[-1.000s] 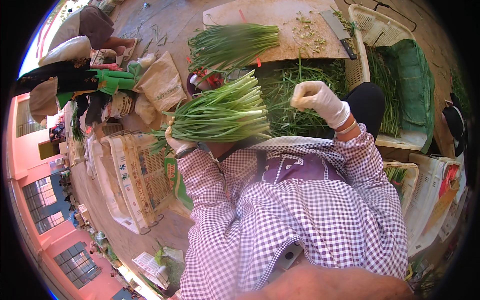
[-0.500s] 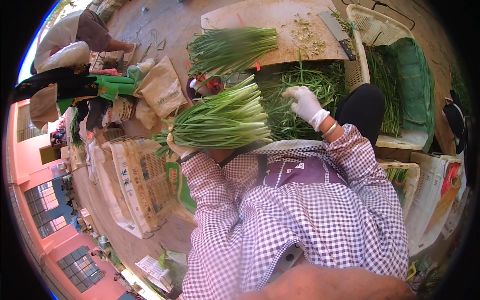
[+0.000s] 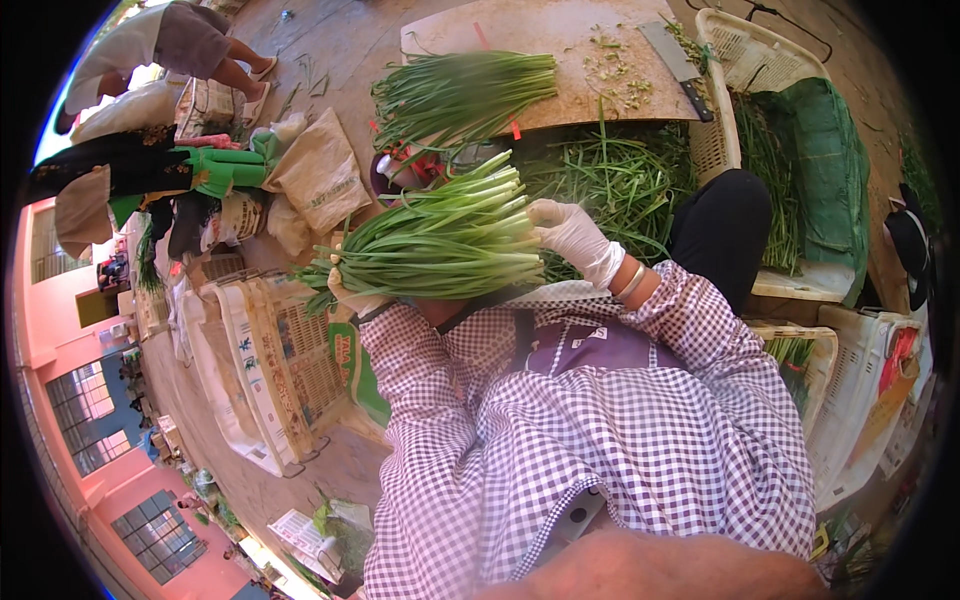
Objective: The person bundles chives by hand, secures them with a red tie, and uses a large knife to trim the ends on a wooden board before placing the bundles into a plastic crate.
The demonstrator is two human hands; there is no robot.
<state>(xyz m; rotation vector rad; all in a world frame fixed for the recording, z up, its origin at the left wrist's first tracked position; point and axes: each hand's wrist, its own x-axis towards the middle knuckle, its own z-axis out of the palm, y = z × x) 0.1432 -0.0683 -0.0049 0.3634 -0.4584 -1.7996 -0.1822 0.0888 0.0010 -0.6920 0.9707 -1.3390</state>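
Left hand (image 3: 352, 297), gloved, wrapped around the dark leafy end of a bundle of green onions (image 3: 440, 243), held level across the chest. Right hand (image 3: 572, 232), white-gloved, fingers curled against the pale stalk end, touching it. Beyond, a second bunch (image 3: 462, 92) lying on a wooden board (image 3: 560, 50), cleaver (image 3: 676, 62) at its right.

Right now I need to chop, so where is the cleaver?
In the head view, the cleaver lies on the right end of the wooden board, beside the white basket and right of the chopped bits.
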